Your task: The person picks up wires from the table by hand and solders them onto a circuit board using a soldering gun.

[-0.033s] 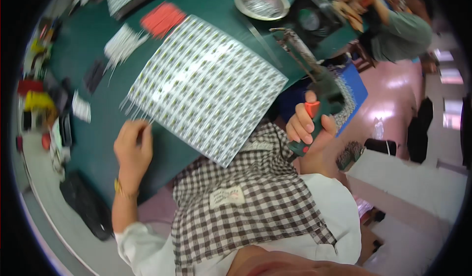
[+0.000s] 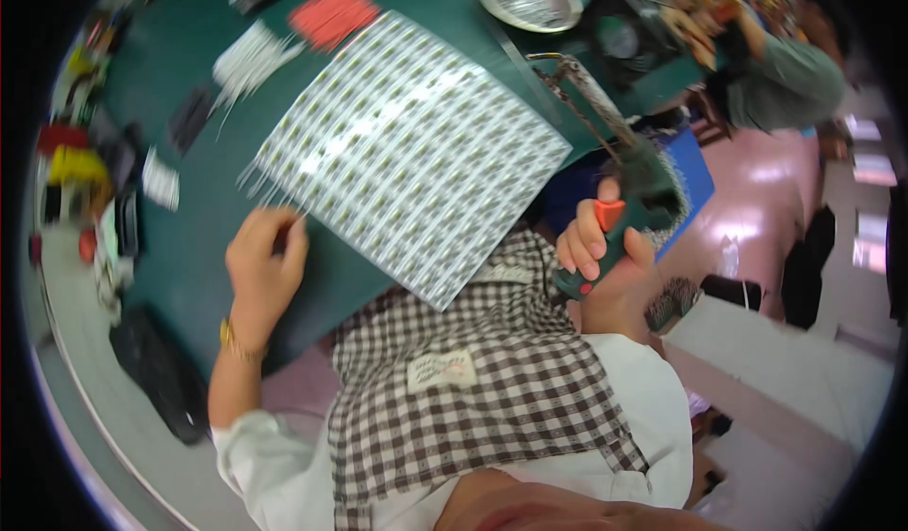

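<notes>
1. Our left hand rests curled on the desk, fingertips touching the panel's near corner.
2. Our right hand is clamped on the green tool, just right of the panel.

White sleeves, checked apron, gold bracelet

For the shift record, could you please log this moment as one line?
left hand: on panel corner | right hand: gripping green tool | table: green
</notes>
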`<state>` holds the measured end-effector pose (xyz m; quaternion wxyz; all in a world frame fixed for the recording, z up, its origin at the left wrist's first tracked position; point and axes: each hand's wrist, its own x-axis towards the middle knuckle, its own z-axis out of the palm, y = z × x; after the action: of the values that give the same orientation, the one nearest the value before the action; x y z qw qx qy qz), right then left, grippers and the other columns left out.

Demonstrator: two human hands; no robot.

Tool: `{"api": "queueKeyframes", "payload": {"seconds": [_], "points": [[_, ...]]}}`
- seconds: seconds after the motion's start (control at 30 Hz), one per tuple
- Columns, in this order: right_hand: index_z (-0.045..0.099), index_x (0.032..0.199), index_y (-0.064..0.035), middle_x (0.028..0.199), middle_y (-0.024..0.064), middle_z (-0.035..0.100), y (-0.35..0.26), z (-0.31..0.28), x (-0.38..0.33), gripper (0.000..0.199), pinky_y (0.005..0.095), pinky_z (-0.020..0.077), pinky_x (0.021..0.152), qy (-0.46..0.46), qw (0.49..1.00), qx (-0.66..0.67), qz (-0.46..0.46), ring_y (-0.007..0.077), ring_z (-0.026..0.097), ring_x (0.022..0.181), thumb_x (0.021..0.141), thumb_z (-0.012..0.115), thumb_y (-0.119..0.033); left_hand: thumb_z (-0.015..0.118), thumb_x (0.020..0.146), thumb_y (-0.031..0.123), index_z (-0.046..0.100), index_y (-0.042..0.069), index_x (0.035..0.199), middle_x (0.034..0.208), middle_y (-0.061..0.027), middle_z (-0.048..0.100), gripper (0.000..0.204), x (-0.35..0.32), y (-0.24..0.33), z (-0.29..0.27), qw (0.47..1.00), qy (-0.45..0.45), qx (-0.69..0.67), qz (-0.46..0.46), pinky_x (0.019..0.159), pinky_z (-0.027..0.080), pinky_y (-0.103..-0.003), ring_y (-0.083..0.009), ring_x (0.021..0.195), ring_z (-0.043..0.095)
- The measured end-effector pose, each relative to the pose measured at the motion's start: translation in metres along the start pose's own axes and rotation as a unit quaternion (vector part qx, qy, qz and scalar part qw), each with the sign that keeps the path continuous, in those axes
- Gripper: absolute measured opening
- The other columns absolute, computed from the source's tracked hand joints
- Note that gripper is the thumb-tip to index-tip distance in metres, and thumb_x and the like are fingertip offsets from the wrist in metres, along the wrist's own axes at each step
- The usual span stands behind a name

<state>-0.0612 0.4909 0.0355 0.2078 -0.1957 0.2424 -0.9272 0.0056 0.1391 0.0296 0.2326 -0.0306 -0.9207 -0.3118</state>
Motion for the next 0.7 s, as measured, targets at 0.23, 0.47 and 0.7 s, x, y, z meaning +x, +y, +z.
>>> {"api": "queueKeyframes", "payload": {"seconds": [0.23,0.47,0.7], "points": [[0.041,0.123,-0.0066,0.081,0.0096,0.053,0.052,-0.023,-0.025,0.053,0.0349,0.0450,0.067,0.076,0.931,-0.323,0.153,0.0202,0.056,0.070,0.084,0.068,-0.032,0.066,0.077,0.004,0.062,0.001,0.078,0.069,-0.0025,0.059,0.005,-0.014,-0.047,0.084,0.990,-0.014,-0.089,-0.110,0.053,0.042,-0.021,-0.0063,0.057,0.051],[0.043,0.122,-0.0051,0.084,0.0094,0.054,0.086,-0.038,-0.014,0.052,0.0376,0.0492,0.075,0.018,0.906,-0.359,0.225,0.0204,0.058,0.075,0.085,0.066,-0.034,0.068,0.076,0.009,0.063,0.002,0.074,0.065,-0.0053,0.060,0.009,-0.011,-0.046,0.100,0.978,0.017,-0.115,-0.170,0.054,0.045,-0.025,-0.0116,0.056,0.056],[0.059,0.103,-0.0042,0.076,0.0047,0.060,0.089,-0.027,0.003,0.016,0.0261,0.0462,0.060,0.005,0.859,-0.459,0.228,0.0123,0.058,0.066,0.089,0.058,-0.011,0.067,0.073,0.010,0.063,0.005,0.072,0.066,-0.0058,0.061,0.006,-0.011,-0.042,0.104,0.986,0.016,-0.053,-0.156,0.053,0.047,-0.030,-0.0174,0.056,0.058]]}}
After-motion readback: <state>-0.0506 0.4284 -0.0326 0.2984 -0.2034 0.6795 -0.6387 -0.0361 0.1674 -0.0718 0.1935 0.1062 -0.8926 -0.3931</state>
